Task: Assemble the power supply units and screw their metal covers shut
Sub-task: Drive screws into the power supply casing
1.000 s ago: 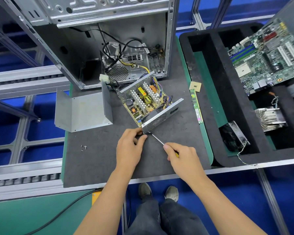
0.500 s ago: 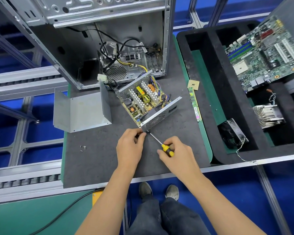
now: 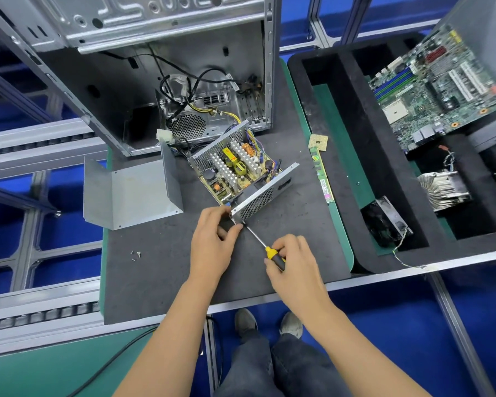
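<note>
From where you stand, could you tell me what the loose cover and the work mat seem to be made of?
The loose cover looks like bent sheet metal: dull grey, thin folded edges, small screw holes. The work mat looks like dark felt or foam, matte and slightly speckled; I cannot tell which.

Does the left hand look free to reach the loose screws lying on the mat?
Probably yes. The left hand pinches at the power supply corner, but the loose screws lie further left on bare mat, nothing between them. It would have to let go first.
</note>
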Demonstrator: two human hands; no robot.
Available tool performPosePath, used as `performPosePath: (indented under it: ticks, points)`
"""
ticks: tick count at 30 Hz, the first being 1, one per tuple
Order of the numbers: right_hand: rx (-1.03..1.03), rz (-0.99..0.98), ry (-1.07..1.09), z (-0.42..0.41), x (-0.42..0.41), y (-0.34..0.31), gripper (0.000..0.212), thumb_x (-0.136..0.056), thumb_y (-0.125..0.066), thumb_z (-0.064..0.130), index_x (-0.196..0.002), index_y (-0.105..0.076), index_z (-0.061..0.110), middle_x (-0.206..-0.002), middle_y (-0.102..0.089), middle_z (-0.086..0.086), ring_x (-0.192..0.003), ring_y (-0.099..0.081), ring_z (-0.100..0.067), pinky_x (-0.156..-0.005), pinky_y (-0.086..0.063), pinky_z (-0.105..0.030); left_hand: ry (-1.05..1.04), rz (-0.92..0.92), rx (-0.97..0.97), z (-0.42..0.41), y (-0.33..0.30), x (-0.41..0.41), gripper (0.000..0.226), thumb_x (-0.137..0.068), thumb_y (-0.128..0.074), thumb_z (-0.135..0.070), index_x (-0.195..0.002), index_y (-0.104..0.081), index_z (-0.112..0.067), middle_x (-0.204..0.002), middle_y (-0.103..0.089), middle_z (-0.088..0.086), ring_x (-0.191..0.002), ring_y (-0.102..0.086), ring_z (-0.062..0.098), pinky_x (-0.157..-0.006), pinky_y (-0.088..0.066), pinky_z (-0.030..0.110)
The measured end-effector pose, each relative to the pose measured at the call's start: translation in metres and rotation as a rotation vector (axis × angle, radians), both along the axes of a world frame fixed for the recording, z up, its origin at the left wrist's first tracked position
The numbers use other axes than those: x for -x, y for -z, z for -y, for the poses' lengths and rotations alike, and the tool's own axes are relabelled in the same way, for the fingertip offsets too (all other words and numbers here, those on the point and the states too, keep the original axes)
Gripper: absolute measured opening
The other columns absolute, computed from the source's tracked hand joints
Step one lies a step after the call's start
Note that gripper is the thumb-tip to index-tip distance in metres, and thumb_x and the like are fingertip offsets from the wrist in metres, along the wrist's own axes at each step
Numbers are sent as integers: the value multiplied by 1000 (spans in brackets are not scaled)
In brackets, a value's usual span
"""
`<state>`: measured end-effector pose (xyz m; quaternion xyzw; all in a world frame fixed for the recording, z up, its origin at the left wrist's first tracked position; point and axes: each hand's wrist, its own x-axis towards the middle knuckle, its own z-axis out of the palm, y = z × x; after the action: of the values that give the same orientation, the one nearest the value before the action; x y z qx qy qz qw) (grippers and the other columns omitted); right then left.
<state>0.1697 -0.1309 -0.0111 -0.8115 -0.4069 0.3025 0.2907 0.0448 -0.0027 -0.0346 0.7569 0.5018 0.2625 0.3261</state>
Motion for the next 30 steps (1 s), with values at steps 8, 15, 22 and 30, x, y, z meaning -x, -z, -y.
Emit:
performPosePath:
  ticks: [8, 15, 22, 30]
  points:
    - [54, -539, 265, -6, -2, -8, 23, -95, -60, 39, -87, -70, 20, -78, -65, -3, -48, -55, -11, -53, -52, -25, 10, 25, 8, 0, 4, 2, 35, -86, -76, -16, -118, -62, -21, -103, -51, -15, -68, -54, 8, -68, -40, 4]
    - [-61, 341, 10, 0, 10, 0, 18, -89, -73, 28, -100, -67, 16, -87, -54, -1, -66, -58, -22, -56, -50, -36, 42, 38, 15, -4, 4, 3, 35, -86, -77, -16, -117, -63, -22, -101, -49, -21, -67, -54, 10, -68, -41, 5]
    - [38, -335, 164, -9, -10, 1, 9, -94, -62, 42, -95, -63, 33, -63, -67, 4, -65, -59, 0, -56, -40, -14, 81, 45, 66, -7, -1, 4, 33, -86, -77, -19, -115, -64, -22, -102, -50, -20, -66, -55, 8, -68, -40, 5]
    - [-92, -161, 128, -3, -4, 11, 12, -91, -67, 38, -86, -57, 33, -62, -61, 14, -60, -56, -5, -55, -43, -13, 216, -119, -131, -25, -31, -13, 47, -78, -70, -59, -104, -62, -21, -92, -56, -9, -90, -47, 14, -74, -31, 23]
